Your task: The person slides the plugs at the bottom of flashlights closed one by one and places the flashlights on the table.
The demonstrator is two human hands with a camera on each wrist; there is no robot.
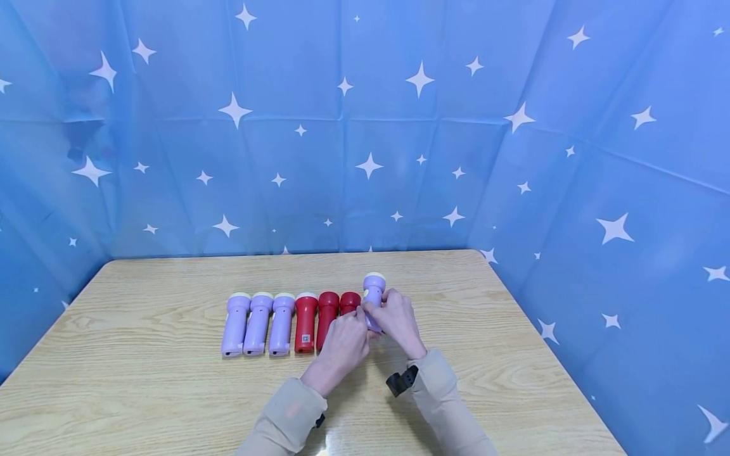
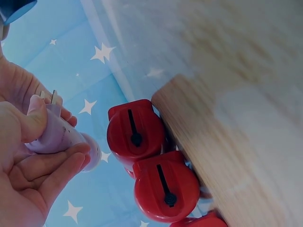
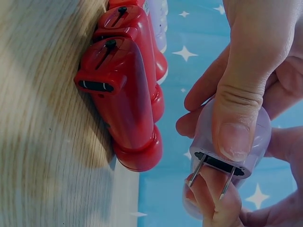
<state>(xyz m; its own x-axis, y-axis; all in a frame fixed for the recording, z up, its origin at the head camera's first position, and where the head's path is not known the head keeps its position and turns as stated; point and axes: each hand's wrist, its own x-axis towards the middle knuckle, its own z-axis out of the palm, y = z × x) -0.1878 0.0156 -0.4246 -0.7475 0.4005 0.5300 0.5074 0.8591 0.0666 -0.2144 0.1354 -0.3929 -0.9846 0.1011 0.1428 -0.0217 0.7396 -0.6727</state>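
A light purple flashlight (image 1: 374, 286) is held between both hands, raised at the right end of a row of flashlights. The left hand (image 1: 345, 341) grips its lower end. On the other side, the right hand (image 1: 395, 318) holds its body with thumb and fingers. Two metal plug prongs (image 3: 226, 183) stick out of its tail end, beside a thumb and a fingertip in the right wrist view. Nearest to the hands are red flashlights (image 2: 136, 135), whose tail ends show black sliders in slots. The left hand partly hides two of them in the head view.
Three purple flashlights (image 1: 258, 323) and three red ones, including one with a white rim (image 1: 305, 322), lie side by side on the wooden table (image 1: 142, 380). A blue curtain with white stars (image 1: 365, 126) hangs behind the table's back edge.
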